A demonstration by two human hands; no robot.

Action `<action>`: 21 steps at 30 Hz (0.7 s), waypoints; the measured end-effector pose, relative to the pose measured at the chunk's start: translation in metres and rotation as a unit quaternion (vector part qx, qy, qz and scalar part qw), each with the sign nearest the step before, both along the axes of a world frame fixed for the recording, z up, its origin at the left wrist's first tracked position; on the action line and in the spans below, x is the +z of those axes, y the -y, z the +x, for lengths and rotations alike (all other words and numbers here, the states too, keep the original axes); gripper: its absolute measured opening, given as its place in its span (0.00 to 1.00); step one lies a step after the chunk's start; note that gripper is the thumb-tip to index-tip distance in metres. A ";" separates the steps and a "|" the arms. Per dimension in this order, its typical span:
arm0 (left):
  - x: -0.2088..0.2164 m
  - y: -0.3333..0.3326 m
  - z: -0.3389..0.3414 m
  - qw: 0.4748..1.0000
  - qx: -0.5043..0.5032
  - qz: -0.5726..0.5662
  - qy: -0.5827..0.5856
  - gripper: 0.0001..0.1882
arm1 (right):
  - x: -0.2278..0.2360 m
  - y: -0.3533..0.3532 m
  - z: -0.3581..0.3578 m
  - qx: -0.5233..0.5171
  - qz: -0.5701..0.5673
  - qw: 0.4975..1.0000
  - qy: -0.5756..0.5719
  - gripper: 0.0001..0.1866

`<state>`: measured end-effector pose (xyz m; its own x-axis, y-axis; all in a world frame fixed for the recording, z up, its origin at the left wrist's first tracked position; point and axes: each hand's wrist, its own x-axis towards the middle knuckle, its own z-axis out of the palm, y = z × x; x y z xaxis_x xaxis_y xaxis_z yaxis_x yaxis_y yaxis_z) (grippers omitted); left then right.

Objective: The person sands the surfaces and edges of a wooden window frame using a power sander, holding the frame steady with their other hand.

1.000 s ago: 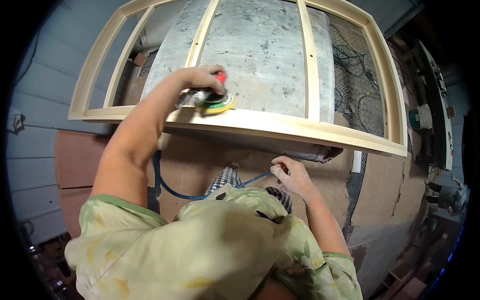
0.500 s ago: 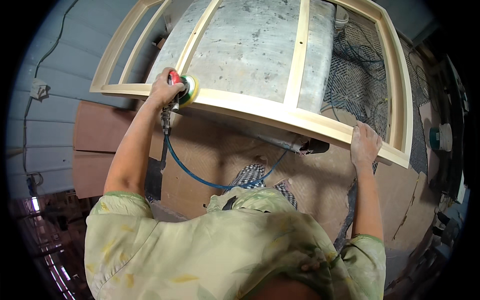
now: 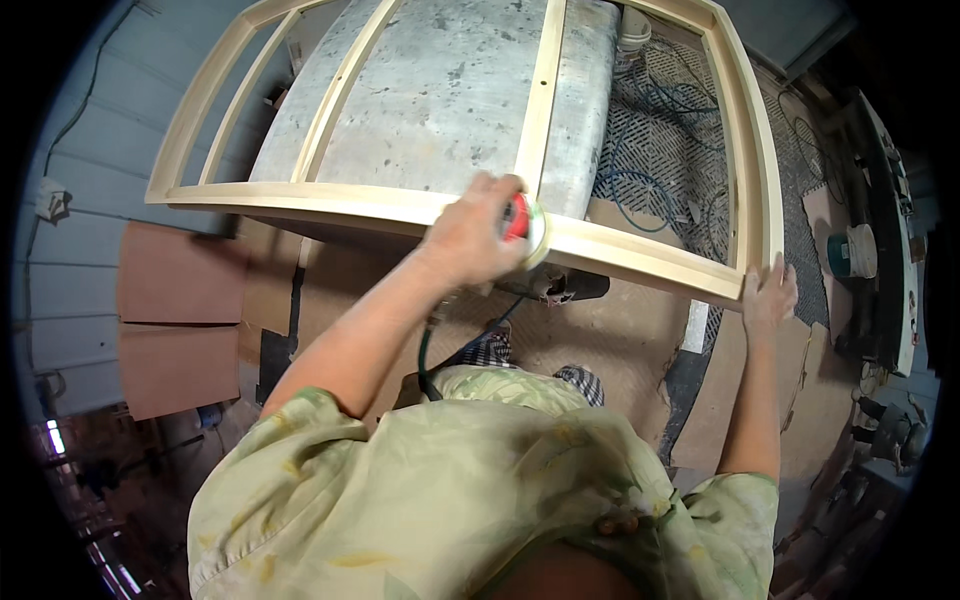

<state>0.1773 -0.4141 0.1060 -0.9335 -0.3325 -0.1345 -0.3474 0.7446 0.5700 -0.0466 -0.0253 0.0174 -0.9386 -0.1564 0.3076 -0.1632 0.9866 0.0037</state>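
Note:
A pale wooden frame (image 3: 640, 254) with several crossbars lies over a grey, spotted block-like support (image 3: 440, 110). My left hand (image 3: 466, 238) is wrapped round a red air sander (image 3: 519, 217), whose round pad rests against the near rail close to a crossbar's foot. The hand covers much of the tool's body. From it a dark hose (image 3: 424, 358) hangs toward my waist. At the frame's near right corner my right hand (image 3: 768, 292) grips the wood, its fingers partly bent over the edge.
Brown sheets (image 3: 182, 275) lean by the pale wall at left. Cardboard (image 3: 620, 330) covers the floor near my feet. Beyond the frame's right side are coiled hoses (image 3: 640, 195) on a patterned mat and a white bucket (image 3: 634, 30); another bucket (image 3: 855, 252) stands farther right.
My left hand has carried the sander rightward along the near rail, from the left part to near the right crossbar. My right hand has shifted right to the frame's corner.

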 end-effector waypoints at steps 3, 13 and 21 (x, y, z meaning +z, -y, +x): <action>-0.013 0.089 0.040 0.984 0.146 -0.102 -0.030 0.34 | -0.032 -0.088 -0.047 -0.094 -0.191 0.965 0.155 0.31; -0.022 -0.164 -0.117 0.994 0.001 0.006 -0.109 0.34 | -0.014 -0.071 -0.032 -0.014 -0.385 0.874 0.297 0.23; -0.002 -0.119 -0.072 0.989 0.147 -0.030 0.009 0.35 | -0.025 -0.098 -0.042 0.052 -0.473 0.813 0.335 0.21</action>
